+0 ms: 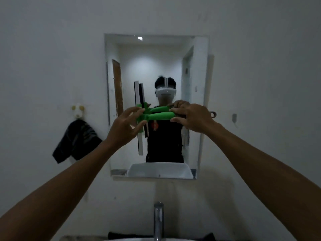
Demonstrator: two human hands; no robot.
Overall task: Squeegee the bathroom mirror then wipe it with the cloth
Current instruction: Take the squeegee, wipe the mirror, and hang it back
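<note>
A rectangular mirror (194,70) hangs on the white wall straight ahead. A green-handled squeegee (159,116) lies sideways against the glass, its long blade (139,146) standing upright on the mirror's left half, doubled by its reflection. My right hand (192,117) grips the far end of the green handle. My left hand (126,128) holds the squeegee where handle meets blade, fingers spread around the head. A dark cloth (76,141) hangs from a wall hook left of the mirror.
A chrome tap (158,221) rises at the bottom centre above the white basin rim (139,239). A small hook fixture (78,111) carries the cloth. A switch or socket (234,117) sits on the wall right of the mirror.
</note>
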